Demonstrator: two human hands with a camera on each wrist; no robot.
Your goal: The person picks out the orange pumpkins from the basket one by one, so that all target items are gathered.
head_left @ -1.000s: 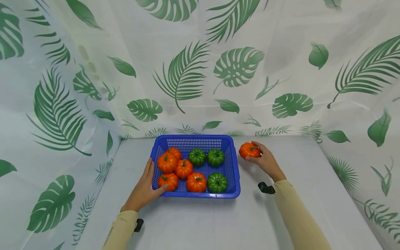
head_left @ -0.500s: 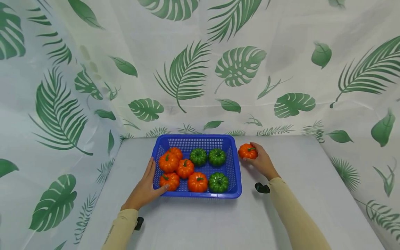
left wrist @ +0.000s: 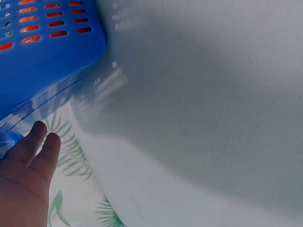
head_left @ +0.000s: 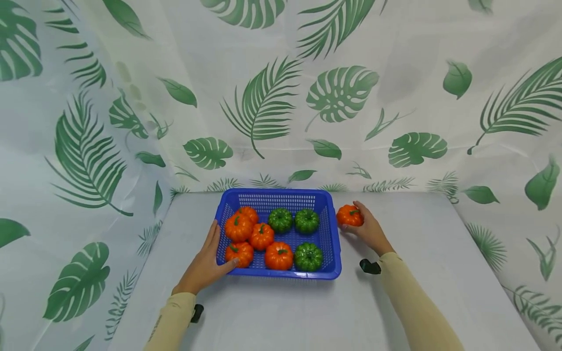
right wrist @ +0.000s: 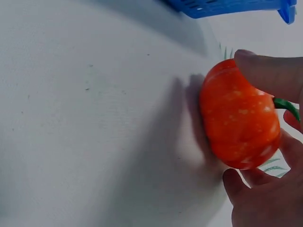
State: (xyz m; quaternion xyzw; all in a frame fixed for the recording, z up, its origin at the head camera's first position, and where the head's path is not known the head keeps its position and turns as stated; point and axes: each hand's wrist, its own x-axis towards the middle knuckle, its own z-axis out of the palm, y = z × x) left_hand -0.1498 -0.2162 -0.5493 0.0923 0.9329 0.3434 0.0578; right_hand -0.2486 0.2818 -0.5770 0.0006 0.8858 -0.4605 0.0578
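My right hand (head_left: 368, 230) holds an orange toy pumpkin (head_left: 350, 215) with a green stem, just right of the blue plastic basket (head_left: 337, 253). In the right wrist view, the thumb lies on one side of the orange pumpkin (right wrist: 239, 118) and fingers on the other, with its shadow close beside it on the tabletop. My left hand (head_left: 204, 268) rests at the basket's front left corner, fingers extended along the outer side and thumb over the front rim. Several orange pumpkins (head_left: 262, 236) lie in the basket's left and middle, and three green pumpkins (head_left: 308, 257) toward its right.
The basket stands on a white tabletop (head_left: 272, 312) near the back wall. White sheeting (head_left: 272, 170) with green leaf prints hangs behind and on both sides. A dark wrist device (head_left: 370, 266) is by the right sleeve.
My right hand has brought the orange pumpkin slightly lower and a little closer to the basket. The left hand stays at the corner. The whole head view has shifted slightly.
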